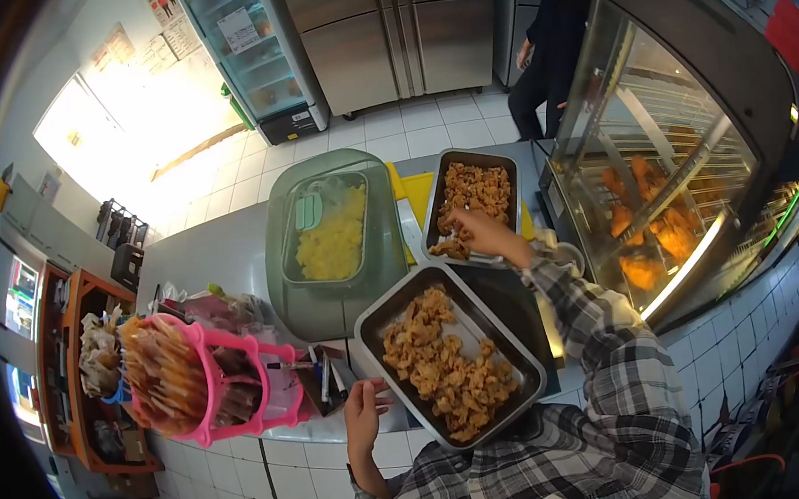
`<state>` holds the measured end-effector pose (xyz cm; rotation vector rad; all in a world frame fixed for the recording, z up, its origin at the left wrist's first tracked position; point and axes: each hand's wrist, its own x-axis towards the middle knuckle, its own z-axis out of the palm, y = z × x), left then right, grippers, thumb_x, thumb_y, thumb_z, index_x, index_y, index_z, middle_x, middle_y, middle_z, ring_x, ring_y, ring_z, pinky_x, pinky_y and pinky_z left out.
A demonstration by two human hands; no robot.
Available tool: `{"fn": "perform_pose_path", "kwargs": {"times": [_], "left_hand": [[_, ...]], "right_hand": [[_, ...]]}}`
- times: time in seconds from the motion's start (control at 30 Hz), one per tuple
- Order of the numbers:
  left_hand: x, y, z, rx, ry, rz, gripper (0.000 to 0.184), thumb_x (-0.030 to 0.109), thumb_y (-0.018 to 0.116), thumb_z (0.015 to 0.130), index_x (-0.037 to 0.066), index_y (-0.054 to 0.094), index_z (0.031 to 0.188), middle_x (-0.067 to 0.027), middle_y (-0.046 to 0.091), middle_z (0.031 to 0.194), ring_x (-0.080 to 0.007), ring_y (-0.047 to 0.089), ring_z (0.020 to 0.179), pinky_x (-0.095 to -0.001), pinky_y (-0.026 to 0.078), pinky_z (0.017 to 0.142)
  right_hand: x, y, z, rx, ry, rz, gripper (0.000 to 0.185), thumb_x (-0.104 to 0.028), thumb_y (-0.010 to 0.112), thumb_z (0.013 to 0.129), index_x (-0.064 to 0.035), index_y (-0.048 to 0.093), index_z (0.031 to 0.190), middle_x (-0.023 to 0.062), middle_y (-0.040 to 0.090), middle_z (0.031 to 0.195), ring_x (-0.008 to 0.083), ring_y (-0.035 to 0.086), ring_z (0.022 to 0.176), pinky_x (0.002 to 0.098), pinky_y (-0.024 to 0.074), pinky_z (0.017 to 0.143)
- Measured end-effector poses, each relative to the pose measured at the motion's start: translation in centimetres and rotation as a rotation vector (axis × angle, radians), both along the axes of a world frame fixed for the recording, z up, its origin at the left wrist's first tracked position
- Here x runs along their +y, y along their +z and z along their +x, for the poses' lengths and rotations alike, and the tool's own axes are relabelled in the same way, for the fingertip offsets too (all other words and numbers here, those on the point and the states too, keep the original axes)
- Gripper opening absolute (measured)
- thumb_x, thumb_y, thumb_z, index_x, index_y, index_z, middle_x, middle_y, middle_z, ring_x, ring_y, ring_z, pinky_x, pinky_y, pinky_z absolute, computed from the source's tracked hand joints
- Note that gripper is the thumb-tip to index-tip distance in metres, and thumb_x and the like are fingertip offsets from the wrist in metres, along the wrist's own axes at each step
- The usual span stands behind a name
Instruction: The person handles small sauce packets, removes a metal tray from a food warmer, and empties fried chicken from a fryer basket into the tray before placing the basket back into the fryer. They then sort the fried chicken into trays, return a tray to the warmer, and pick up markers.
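A metal tray [530,371] of fried chicken pieces [443,364] sits close to my body, tilted in view, with part of its bottom bare. Beyond it lies a second metal tray [512,168] with darker fried pieces [476,190]. My right hand [486,233] reaches into the near end of that far tray, fingers bent down and closed among the pieces; the fingertips are partly hidden. Just left of the near tray's corner, my left hand [365,416] hangs with fingers slightly apart and nothing in them.
A green lidded tub [295,306] with yellow contents stands left of the trays. A pink rack [209,380] holds packets at the left, beside pens [327,377]. A glass warming cabinet [655,132] with chicken stands at the right. Another person [557,41] stands beyond the counter.
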<state>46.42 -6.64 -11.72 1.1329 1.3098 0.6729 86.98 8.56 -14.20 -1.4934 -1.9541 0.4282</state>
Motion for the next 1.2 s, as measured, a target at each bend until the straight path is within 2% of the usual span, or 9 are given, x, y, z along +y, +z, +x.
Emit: {"fn": "perform_pose_path", "kwargs": {"times": [0.03,0.17,0.27,0.47,0.67,0.83,0.9,1.03,1.2], "left_hand": [[0.5,-0.1,0.3,0.014,0.003,-0.002,0.037,0.037,0.041,0.100,0.005,0.057,0.107,-0.0093,0.067,0.102,-0.0152,0.065,0.077,-0.0265,0.049,0.067],[1.1,1.0,0.7,0.033,0.079,0.002,0.036,0.036,0.041,0.100,0.004,0.057,0.107,-0.0086,0.067,0.097,-0.0143,0.065,0.074,-0.0257,0.048,0.063],[1.0,0.6,0.9,0.051,0.125,-0.011,0.036,0.036,0.041,0.100,0.004,0.057,0.107,-0.0087,0.067,0.097,-0.0146,0.065,0.075,-0.0257,0.048,0.064],[1.5,-0.3,1.5,0.068,0.183,0.004,0.035,0.036,0.041,0.100,0.005,0.056,0.107,-0.0085,0.066,0.096,-0.0152,0.065,0.075,-0.0258,0.048,0.064],[1.7,-0.9,2.5,0.081,0.205,0.060,0.032,0.033,0.043,0.100,0.004,0.055,0.107,-0.0069,0.065,0.094,-0.0122,0.062,0.073,-0.0249,0.047,0.063],[1.3,-0.6,2.8,0.109,0.238,0.077,0.032,0.033,0.043,0.100,0.004,0.056,0.106,-0.0067,0.065,0.093,-0.0121,0.063,0.073,-0.0253,0.047,0.062],[0.8,-0.5,2.8,0.125,0.248,0.073,0.032,0.033,0.043,0.100,0.004,0.056,0.105,-0.0067,0.065,0.093,-0.0124,0.063,0.073,-0.0253,0.047,0.062],[0.4,-0.5,2.9,0.121,0.275,0.054,0.032,0.032,0.043,0.100,0.004,0.057,0.105,-0.0075,0.066,0.094,-0.0133,0.064,0.073,-0.0253,0.047,0.062],[-0.1,-0.3,2.8,0.114,0.300,0.043,0.032,0.032,0.043,0.100,0.004,0.057,0.106,-0.0081,0.067,0.096,-0.0136,0.064,0.073,-0.0254,0.047,0.062]], "right_hand": [[1.1,-0.7,-0.5,-0.087,0.056,0.077,0.042,-0.006,0.069,0.073,-0.0075,0.052,0.112,0.0089,0.061,0.090,0.0246,0.061,0.083,0.0368,0.0491,0.071],[3.0,-2.3,-1.2,-0.160,0.092,-0.224,0.046,-0.008,0.074,0.069,-0.0084,0.052,0.109,0.0112,0.059,0.100,0.0254,0.060,0.086,0.0367,0.0493,0.072],[3.5,-1.1,-0.6,-0.010,0.177,-0.324,0.049,-0.008,0.075,0.067,-0.0076,0.052,0.110,0.0096,0.058,0.096,0.0213,0.059,0.085,0.0334,0.0498,0.072],[2.1,9.4,0.8,0.448,0.303,-0.371,0.063,-0.012,0.078,0.070,-0.0086,0.045,0.124,0.0075,0.058,0.095,0.0168,0.060,0.082,0.0294,0.0509,0.073],[-1.6,14.6,-5.3,0.282,0.749,-0.728,0.071,-0.017,0.078,0.072,-0.0091,0.038,0.130,0.0138,0.063,0.098,0.0189,0.062,0.081,0.0327,0.0514,0.073],[3.9,8.6,0.1,0.296,0.442,-0.619,0.056,-0.011,0.074,0.075,-0.0088,0.045,0.122,0.0105,0.066,0.095,0.0207,0.064,0.081,0.0344,0.0509,0.071],[6.5,5.6,3.2,0.037,0.168,-0.480,0.053,-0.007,0.075,0.069,-0.0057,0.049,0.114,0.0109,0.065,0.086,0.0228,0.064,0.078,0.0361,0.0501,0.067],[8.2,-1.9,4.9,-0.159,0.079,-0.377,0.054,-0.005,0.076,0.061,-0.0042,0.049,0.108,0.0106,0.062,0.076,0.0258,0.063,0.074,0.0368,0.0484,0.063],[7.5,-2.9,4.9,-0.034,0.083,-0.388,0.054,-0.007,0.077,0.062,-0.0049,0.049,0.108,0.0094,0.060,0.075,0.0245,0.062,0.073,0.0369,0.0481,0.063]]}}
